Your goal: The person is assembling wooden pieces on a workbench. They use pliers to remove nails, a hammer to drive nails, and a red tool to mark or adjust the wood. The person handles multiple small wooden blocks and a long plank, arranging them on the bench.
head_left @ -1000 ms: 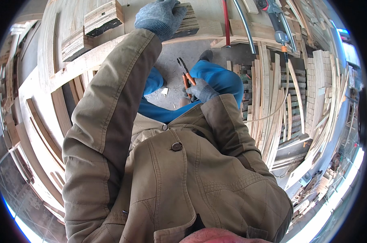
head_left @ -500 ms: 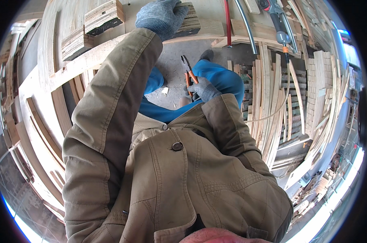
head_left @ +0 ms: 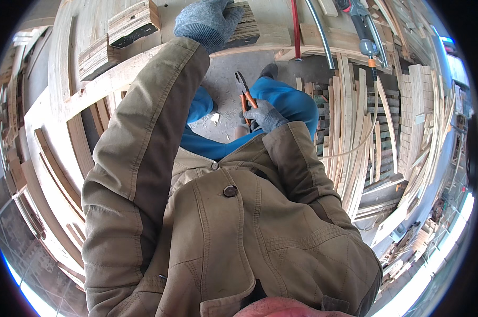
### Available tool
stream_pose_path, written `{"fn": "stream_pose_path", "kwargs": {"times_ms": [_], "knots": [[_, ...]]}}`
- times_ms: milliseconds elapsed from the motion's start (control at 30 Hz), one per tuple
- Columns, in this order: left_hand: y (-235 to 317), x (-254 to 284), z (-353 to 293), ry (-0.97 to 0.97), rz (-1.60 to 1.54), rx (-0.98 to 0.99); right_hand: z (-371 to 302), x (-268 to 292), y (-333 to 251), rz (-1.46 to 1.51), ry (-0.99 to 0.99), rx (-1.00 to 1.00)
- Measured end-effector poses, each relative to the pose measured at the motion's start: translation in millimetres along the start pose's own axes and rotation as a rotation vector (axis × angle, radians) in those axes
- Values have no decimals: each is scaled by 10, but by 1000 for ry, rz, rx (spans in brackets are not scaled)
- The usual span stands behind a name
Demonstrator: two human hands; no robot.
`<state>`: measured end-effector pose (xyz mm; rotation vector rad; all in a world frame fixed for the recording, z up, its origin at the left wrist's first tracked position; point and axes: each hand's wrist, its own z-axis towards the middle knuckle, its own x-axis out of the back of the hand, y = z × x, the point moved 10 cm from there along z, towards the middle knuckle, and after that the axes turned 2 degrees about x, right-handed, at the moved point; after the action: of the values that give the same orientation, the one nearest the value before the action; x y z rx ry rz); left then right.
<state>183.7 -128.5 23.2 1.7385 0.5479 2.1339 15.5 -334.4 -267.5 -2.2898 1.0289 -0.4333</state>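
My right hand [head_left: 268,116], in a grey knit glove, holds a pair of orange-handled pliers [head_left: 248,99] low over the floor, between my blue-trousered legs. The handles are spread and the dark jaws point away from me. My left hand [head_left: 204,22], gloved the same way, lies closed on the left part of a layered plywood block [head_left: 245,26] on the bench; its fingertips are partly hidden. Left of that hand sit two more plywood blocks, one farther away [head_left: 133,22] and one nearer [head_left: 98,57].
The wooden bench [head_left: 170,16] spans the far side. A red bar [head_left: 296,29] and a silver tube [head_left: 319,31] jut over its edge. A grey air tool [head_left: 363,31] with a hose lies at far right. Stacked timber strips [head_left: 349,132] fill the right; boards [head_left: 59,169] line the left.
My left hand and the bench things sit very slightly farther left in view. The right hand keeps its hold on the pliers.
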Motion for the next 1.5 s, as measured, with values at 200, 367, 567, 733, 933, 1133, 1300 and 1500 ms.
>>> {"fn": "stream_pose_path", "kwargs": {"times_ms": [200, 367, 567, 733, 933, 1133, 1300, 1500], "knots": [[7, 20, 5, 12, -32, -5, 20, 19, -17, -37, 31, 23], [0, 52, -9, 9, -21, -1, 44, 7, -57, -92, 10, 92], [5, 31, -8, 5, -17, -1, 106, 25, 16, -102, 36, 117], [-10, 16, -5, -7, -11, 4, 81, 17, 14, -73, 34, 71], [3, 28, -3, -15, -4, 19, 6, 38, -75, -143, 53, 52], [27, 30, 0, -36, 12, 10, 2, 40, -95, -169, 52, 62], [21, 37, -1, -21, -10, 12, -31, 26, -120, -141, 44, 34], [20, 26, 2, -45, -9, 12, -28, 38, -171, -207, 47, 48]]}}
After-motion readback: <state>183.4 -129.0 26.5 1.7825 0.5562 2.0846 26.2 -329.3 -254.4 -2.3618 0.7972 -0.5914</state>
